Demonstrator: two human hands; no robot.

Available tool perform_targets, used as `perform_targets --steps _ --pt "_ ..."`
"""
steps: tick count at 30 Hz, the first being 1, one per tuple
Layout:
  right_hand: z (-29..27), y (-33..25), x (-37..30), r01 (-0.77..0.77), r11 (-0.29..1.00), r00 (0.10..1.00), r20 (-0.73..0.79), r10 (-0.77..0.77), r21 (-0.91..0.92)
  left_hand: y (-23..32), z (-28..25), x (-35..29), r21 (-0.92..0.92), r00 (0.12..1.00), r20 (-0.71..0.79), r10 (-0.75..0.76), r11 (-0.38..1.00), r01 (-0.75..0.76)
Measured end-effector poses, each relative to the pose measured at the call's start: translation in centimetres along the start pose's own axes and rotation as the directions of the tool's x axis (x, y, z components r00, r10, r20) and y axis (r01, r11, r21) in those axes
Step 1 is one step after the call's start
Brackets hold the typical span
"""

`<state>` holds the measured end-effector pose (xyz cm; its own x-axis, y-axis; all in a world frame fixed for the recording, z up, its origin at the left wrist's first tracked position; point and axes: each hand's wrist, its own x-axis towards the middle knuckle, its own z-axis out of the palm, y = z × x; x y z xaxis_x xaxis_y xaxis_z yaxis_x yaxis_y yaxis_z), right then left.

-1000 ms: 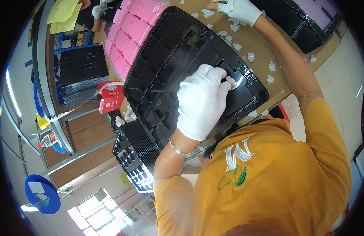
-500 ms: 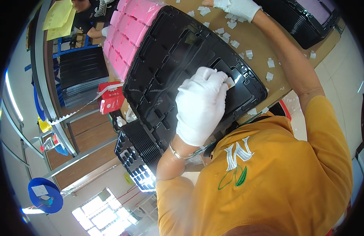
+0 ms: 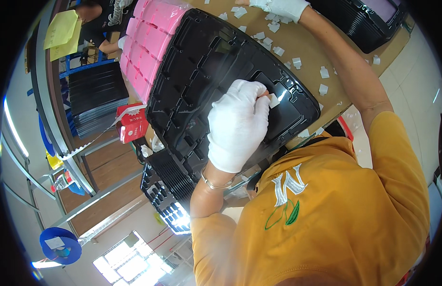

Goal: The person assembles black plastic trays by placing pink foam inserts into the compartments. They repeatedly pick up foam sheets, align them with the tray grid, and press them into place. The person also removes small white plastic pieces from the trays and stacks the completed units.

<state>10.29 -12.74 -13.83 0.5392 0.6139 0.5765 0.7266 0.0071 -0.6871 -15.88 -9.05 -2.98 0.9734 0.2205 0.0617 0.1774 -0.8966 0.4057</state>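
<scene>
My left hand (image 3: pixel 237 126) wears a white glove with a bare fingertip showing. Its fingers are pinched on a small white paper tab (image 3: pixel 273 100), held over the right end of a glossy black plastic tray (image 3: pixel 182 102). Molded pockets and ridges cover this tray. At the top edge of the view is my right hand (image 3: pixel 280 8), also gloved. Its fingers reach out left over the brown tabletop (image 3: pixel 306 43), close to scattered white paper tabs (image 3: pixel 274 27); part of the hand is cut off by the frame.
Pink molded trays (image 3: pixel 147 40) lie beyond the black tray. A black tray stack (image 3: pixel 359 24) sits at the upper right, another stack (image 3: pixel 168 174) at lower left. A red box (image 3: pixel 133 125) stands left, beside a metal shelf frame. A co-worker's arm (image 3: pixel 109 46) shows at upper left.
The whole view has shifted slightly left. My left fingers have turned a little, so the white paper tab shows more fully. My right hand stays near the scattered tabs.
</scene>
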Motion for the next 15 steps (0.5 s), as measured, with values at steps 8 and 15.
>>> perform_targets --steps 8,15 --pt "-0.2 -0.1 -0.2 -0.029 0.999 0.999 0.024 0.028 0.024 0.0 0.2 0.5 0.142 0.991 -0.024 0.131 0.982 -0.126" --pt "-0.2 -0.2 0.0 0.019 0.999 1.000 0.013 -0.019 0.032 0.7 1.1 -2.7 0.395 0.914 -0.130 0.385 0.866 -0.308"
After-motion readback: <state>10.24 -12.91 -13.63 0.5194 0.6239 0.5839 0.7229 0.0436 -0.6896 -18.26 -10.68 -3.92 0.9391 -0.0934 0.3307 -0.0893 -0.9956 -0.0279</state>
